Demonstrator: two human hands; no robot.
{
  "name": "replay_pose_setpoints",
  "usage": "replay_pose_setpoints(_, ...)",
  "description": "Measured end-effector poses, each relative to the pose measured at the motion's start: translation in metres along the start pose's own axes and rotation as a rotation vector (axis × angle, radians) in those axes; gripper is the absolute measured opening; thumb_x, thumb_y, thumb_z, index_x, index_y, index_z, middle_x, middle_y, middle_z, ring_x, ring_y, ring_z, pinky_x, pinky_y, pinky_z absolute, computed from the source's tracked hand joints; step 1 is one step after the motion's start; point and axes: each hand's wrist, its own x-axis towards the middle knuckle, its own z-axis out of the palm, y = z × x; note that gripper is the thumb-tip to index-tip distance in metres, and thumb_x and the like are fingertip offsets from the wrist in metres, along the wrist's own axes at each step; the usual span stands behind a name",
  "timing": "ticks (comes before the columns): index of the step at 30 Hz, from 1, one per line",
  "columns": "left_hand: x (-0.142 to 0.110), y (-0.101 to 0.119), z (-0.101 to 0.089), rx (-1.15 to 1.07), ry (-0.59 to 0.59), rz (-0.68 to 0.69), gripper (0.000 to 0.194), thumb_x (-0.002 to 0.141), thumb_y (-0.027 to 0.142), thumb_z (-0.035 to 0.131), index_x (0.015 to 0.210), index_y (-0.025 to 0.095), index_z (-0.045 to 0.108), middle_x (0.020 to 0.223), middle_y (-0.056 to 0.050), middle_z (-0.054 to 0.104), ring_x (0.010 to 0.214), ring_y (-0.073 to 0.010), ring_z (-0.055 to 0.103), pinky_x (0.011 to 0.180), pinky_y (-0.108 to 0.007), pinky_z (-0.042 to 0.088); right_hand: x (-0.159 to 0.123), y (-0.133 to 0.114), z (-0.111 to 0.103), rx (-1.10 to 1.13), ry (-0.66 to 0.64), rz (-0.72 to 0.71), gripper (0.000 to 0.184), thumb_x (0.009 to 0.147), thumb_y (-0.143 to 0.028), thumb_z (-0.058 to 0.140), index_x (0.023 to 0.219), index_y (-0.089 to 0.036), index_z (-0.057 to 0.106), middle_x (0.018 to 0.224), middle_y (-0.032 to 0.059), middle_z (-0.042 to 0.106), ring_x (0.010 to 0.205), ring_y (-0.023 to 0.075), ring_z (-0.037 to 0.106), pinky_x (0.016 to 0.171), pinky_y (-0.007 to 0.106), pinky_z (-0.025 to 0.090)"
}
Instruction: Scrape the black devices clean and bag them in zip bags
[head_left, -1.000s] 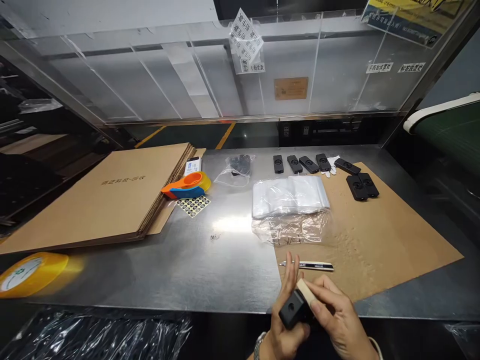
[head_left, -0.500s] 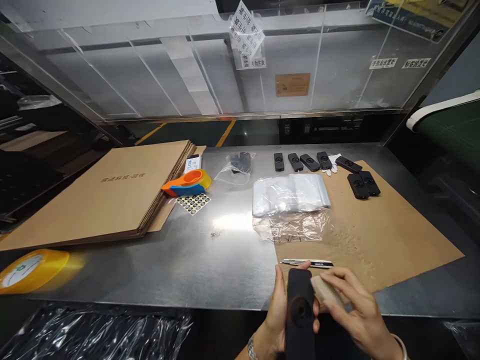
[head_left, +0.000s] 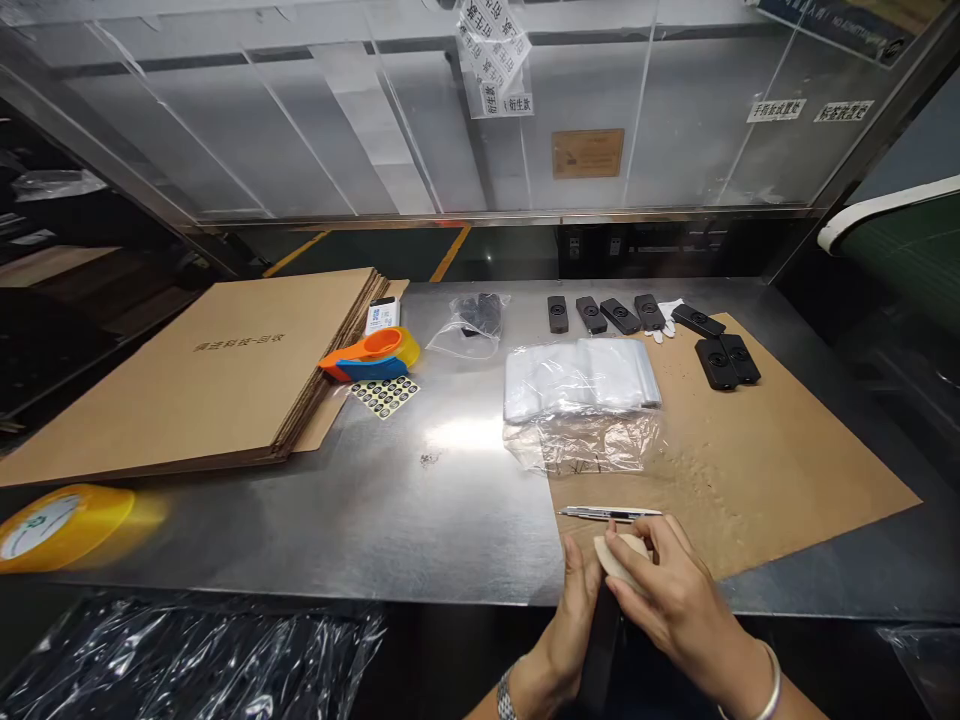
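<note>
Yellow tape roll [head_left: 67, 525] sits by front edge of table [head_left: 337, 530], far left. Cardboard stack [head_left: 195, 370] behind it; tape dispenser [head_left: 375, 355] at stack's right edge. Wide metal span from there to bag pack [head_left: 581, 380]. Hands are past the front edge: left hand [head_left: 559, 645] holds black unit [head_left: 602, 650], right hand [head_left: 682, 600] pinches beige pad [head_left: 624, 562] against unit's upper end. Slim cutter [head_left: 611, 513] lies just beyond fingers, tight gap. Brown sheet [head_left: 787, 470] runs right, wide stretch between right hand and two touching black units [head_left: 718, 364].
</note>
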Motion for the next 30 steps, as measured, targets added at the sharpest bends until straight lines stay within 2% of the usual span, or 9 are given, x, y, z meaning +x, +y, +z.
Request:
replay_pose_setpoints(4,0.01,0.001,-0.001,-0.331,0.128,-0.182,0.075,0.078,0.07,0.03,0.126,0.016,0.047,0.083,-0.006,0.064,0.077,-0.0191,0.061,0.072,-0.031,0.047,0.0,-0.024,0.003,-0.122,-0.051,-0.128,0.03,0.082,-0.018,0.049,0.109,-0.01,0.058,0.083,0.013,0.052,0.076,0.0217,0.053,0.061,0.035,0.053)
replay_pose_setpoints(7,0.018,0.002,-0.004,-0.461,0.22,-0.202,0.062,0.075,0.064,0.047,0.119,0.021,0.048,0.073,-0.001,0.058,0.056,-0.0125,0.055,0.052,-0.024,0.043,-0.009,-0.033,0.012,-0.087,0.05,-0.255,0.029,0.084,-0.021,0.047,0.106,-0.007,0.058,0.077,0.0116,0.052,0.071,0.0194,0.052,0.059,0.033,0.053)
replay_pose_setpoints(9,0.021,0.005,-0.008,-0.546,0.19,-0.193,0.049,0.076,0.058,0.052,0.112,0.026,0.049,0.072,0.002,0.054,0.05,-0.0093,0.05,0.045,-0.021,0.038,-0.017,-0.031,0.018,-0.02,0.132,-0.267,0.03,0.084,-0.022,0.048,0.109,-0.008,0.057,0.075,0.0095,0.051,0.069,0.0173,0.05,0.057,0.03,0.052)
replay_pose_setpoints(13,0.024,0.013,-0.014,-0.688,0.034,-0.171,0.037,0.08,0.052,0.05,0.107,0.027,0.05,0.074,0.001,0.053,0.053,-0.009,0.05,0.048,-0.021,0.043,-0.031,-0.018,0.026,0.096,0.18,-0.123,0.041,0.081,-0.012,0.05,0.121,-0.011,0.05,0.083,0.0094,0.05,0.071,0.0159,0.051,0.056,0.027,0.05)
replay_pose_setpoints(15,0.025,0.016,-0.013,-0.723,0.072,-0.143,0.035,0.081,0.051,0.05,0.105,0.026,0.051,0.074,0.0,0.052,0.054,-0.0082,0.049,0.05,-0.02,0.044,-0.036,-0.015,0.031,0.141,0.191,-0.083,0.042,0.082,-0.014,0.05,0.125,-0.011,0.047,0.088,0.0104,0.049,0.076,0.0168,0.053,0.058,0.028,0.051)
replay_pose_setpoints(18,0.028,0.017,-0.011,-0.819,0.168,-0.13,0.028,0.081,0.046,0.053,0.094,0.021,0.055,0.072,-0.001,0.051,0.052,-0.0056,0.045,0.049,-0.015,0.043,-0.042,-0.017,0.04,0.137,0.28,-0.166,0.036,0.085,-0.024,0.051,0.119,-0.014,0.052,0.093,0.0111,0.049,0.081,0.0182,0.054,0.062,0.03,0.052)
replay_pose_setpoints(21,0.029,0.017,-0.01,-0.969,0.149,-0.209,0.031,0.082,0.046,0.051,0.088,0.016,0.055,0.072,-0.002,0.05,0.053,-0.0058,0.045,0.048,-0.014,0.044,-0.045,-0.015,0.045,0.043,0.325,-0.279,0.029,0.08,-0.02,0.059,0.109,-0.017,0.059,0.097,0.0096,0.051,0.085,0.0179,0.056,0.068,0.03,0.053)
replay_pose_setpoints(25,0.026,0.024,-0.015,-1.007,0.151,-0.204,0.037,0.085,0.046,0.042,0.089,0.013,0.056,0.071,-0.004,0.049,0.056,-0.0077,0.045,0.049,-0.016,0.045,-0.051,0.009,0.042,-0.099,0.382,-0.37,0.028,0.076,-0.016,0.062,0.103,-0.019,0.062,0.097,0.0074,0.053,0.087,0.0168,0.058,0.07,0.026,0.053)
replay_pose_setpoints(30,0.018,0.034,-0.015,-0.705,0.215,-0.073,0.026,0.086,0.033,0.041,0.096,0.015,0.057,0.079,-0.007,0.055,0.063,-0.0133,0.053,0.059,-0.026,0.05,-0.054,0.079,0.035,-0.277,0.377,0.0,0.037,0.083,-0.019,0.055,0.12,-0.018,0.054,0.103,0.0111,0.052,0.091,0.0203,0.054,0.073,0.034,0.051)
